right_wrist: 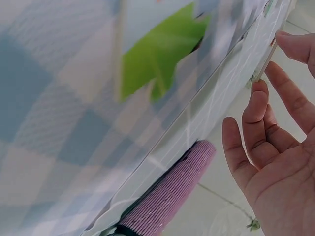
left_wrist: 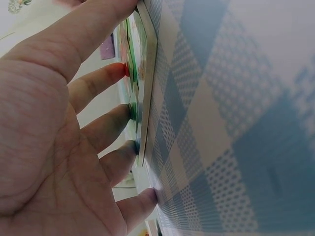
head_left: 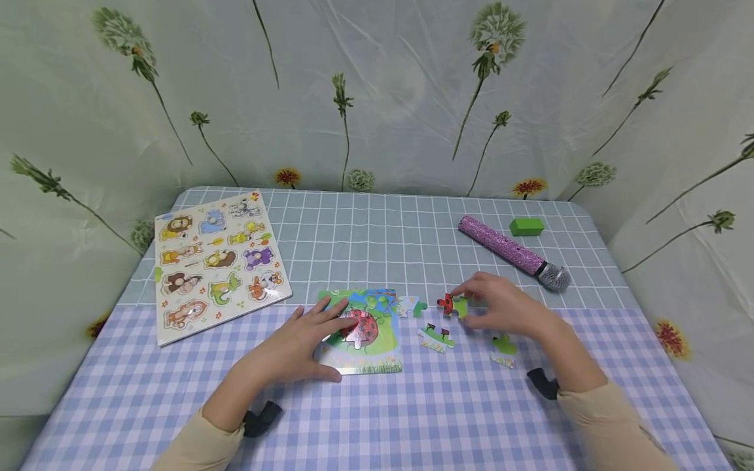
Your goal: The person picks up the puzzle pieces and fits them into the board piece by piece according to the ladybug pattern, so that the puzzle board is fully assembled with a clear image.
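My left hand [head_left: 300,340] lies with spread fingers on a ladybug jigsaw puzzle [head_left: 383,365]; the left wrist view shows several fingertips touching its top and the little finger reaching past its edge. Between thumb and fingers my right hand [head_left: 503,305] pinches a red-and-green puzzle piece [head_left: 453,305], seen nearly edge-on in the right wrist view. A pale piece with a green tab [head_left: 412,306] lies at the puzzle's right edge. Below the held piece is a green-and-white piece [head_left: 436,338]. Another green piece [head_left: 503,351] sits under the right hand.
An animal peg puzzle board [head_left: 220,261] lies tilted at the left. Toward the back right are a glittery pink microphone [head_left: 501,244] and a green block [head_left: 527,227]. A checked cloth [head_left: 377,425] covers the front of the table, and a flowered curtain [head_left: 400,98] hangs behind.
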Motion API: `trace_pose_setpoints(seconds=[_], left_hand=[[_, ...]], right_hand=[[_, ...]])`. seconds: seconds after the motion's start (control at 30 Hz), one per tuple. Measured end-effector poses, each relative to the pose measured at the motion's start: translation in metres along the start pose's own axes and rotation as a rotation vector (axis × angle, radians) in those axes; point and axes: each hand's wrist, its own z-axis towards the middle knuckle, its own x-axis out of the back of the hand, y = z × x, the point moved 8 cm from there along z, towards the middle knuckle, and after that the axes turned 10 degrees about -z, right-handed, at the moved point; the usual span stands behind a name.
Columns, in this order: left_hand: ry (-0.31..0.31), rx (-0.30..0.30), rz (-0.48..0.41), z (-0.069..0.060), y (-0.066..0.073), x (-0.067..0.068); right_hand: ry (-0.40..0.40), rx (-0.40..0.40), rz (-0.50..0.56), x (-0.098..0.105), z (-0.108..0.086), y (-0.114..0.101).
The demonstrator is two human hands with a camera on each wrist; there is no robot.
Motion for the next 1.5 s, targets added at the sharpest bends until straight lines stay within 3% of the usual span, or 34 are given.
trace_pose_setpoints(seconds=[0.63,0.93,1.5], left_hand=[[0.0,-0.006,0.015,0.0,-0.002,-0.001],[0.006,-0.008,0.01,0.0,-0.001,0.001],[0.004,0.006,0.005,0.0,-0.001,0.0]], right_hand=[[-0.056,0.137,0.061,-0.014,0.029,-0.049],[-0.054,0.239,0.023,-0.02,0.039,-0.076],[-0.098,0.347,0.002,-0.035,0.055,-0.113]])
